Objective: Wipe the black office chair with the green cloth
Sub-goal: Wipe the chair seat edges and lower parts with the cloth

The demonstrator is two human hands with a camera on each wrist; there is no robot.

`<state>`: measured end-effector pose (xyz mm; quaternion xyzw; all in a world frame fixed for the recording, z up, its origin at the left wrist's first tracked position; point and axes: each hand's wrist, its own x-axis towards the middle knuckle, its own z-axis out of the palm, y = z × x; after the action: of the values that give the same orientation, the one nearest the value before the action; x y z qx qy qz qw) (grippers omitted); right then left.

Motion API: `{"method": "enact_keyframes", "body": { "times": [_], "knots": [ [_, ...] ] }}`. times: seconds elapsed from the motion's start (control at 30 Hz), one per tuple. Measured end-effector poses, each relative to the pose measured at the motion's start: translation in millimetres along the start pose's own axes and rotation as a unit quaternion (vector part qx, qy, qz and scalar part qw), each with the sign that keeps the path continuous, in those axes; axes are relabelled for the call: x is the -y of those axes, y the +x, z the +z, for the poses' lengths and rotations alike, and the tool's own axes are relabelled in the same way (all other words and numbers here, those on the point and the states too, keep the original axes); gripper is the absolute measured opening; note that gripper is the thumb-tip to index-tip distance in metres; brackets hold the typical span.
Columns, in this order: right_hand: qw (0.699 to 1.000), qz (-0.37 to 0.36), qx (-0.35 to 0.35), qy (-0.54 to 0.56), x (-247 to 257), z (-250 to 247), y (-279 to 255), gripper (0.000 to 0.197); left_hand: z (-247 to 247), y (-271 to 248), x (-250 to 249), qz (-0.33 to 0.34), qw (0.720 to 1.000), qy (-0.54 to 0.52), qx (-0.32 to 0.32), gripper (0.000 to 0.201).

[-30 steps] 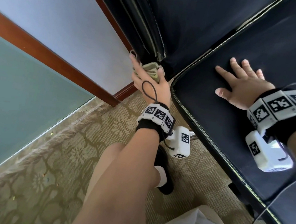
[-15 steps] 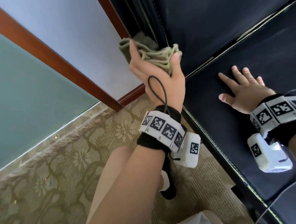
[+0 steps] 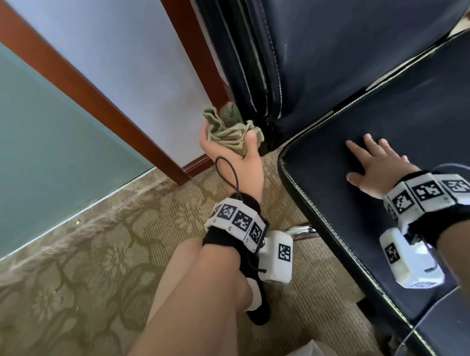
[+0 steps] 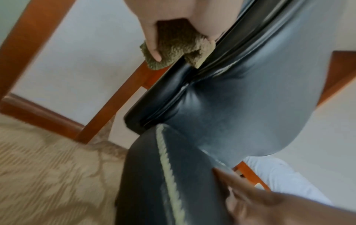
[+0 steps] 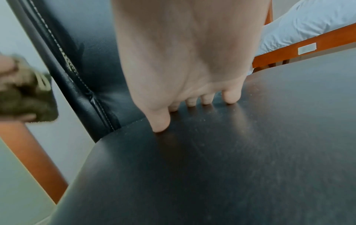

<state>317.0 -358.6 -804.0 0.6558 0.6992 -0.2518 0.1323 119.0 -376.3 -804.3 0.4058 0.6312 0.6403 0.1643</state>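
- Left hand [image 3: 232, 155]: fingers and thumb curled round the bunched green cloth [image 3: 229, 130], gripping it. In the head view it sits at about 11 o'clock from picture centre.
- Cloth position: held against the outer side edge of the black office chair [image 3: 348, 58] backrest, low down, just above the point where backrest meets seat. The left wrist view shows the cloth [image 4: 177, 50] touching the piped edge of the backrest [image 4: 221, 91]; view is blurred, so extent of contact is unclear.
- Right hand [image 3: 378, 169]: flat on the seat [image 3: 412, 135], fingers straight and spread, holding nothing. It lies at about 2 o'clock from picture centre, near the seat's rear left corner.
- Right wrist view confirms: fingertips [image 5: 161, 124] press on the seat leather [image 5: 231, 167], palm raised slightly above it. The cloth [image 5: 29, 99] shows at the 9 o'clock edge, beside the backrest seam.
- Hands are well apart, with the backrest's lower corner between them.
- Seat: black leather with light stitching along its edge; fine pale specks visible on the surface near the right hand.
- Surroundings: patterned beige carpet [image 3: 65, 275] at 7 o'clock; wall panel with reddish wood trim [image 3: 70, 78] at 10 o'clock, behind the chair.
- Both wrists carry white marker-tagged bands [image 3: 238, 221] with camera blocks.
- White bedding [image 5: 308, 25] with a wooden rail shows at 2 o'clock in the right wrist view.
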Motion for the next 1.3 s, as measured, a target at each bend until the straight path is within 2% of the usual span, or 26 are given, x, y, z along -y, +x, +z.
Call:
{"method": "enact_keyframes", "body": {
  "times": [0.2,0.27,0.33,0.43,0.57,0.83,1.0,1.13,1.3],
  "knots": [
    [1.000,0.011,-0.011,0.003,1,6,0,0.065,13,50,-50,0.093,0.993,-0.061,-0.033,0.070],
    [1.000,0.015,-0.008,0.008,2,6,-1,0.064,18,65,-50,0.098,0.993,-0.056,-0.032,0.062],
    [1.000,0.014,-0.008,0.016,2,6,0,0.064,19,69,-42,0.097,0.994,-0.056,-0.003,0.052],
    [0.999,0.018,-0.010,0.030,1,7,2,0.064,21,58,-23,0.062,0.997,-0.031,0.042,0.044],
    [0.999,0.026,-0.015,0.044,4,9,5,0.063,19,52,-2,-0.022,0.997,-0.009,0.076,0.055],
    [0.998,0.037,-0.021,0.044,7,12,1,0.063,10,59,-4,-0.069,0.990,0.038,0.119,0.041],
    [0.998,0.028,-0.007,0.048,5,15,-12,0.063,-14,37,-13,-0.080,0.990,0.039,0.107,0.038],
    [0.998,0.020,0.003,0.066,4,19,-29,0.063,-41,3,-29,-0.058,0.993,0.025,0.098,0.059],
    [0.999,0.014,0.011,0.048,-1,22,-48,0.058,-59,-25,-70,-0.021,0.998,-0.039,-0.044,0.064]
  ]
}}
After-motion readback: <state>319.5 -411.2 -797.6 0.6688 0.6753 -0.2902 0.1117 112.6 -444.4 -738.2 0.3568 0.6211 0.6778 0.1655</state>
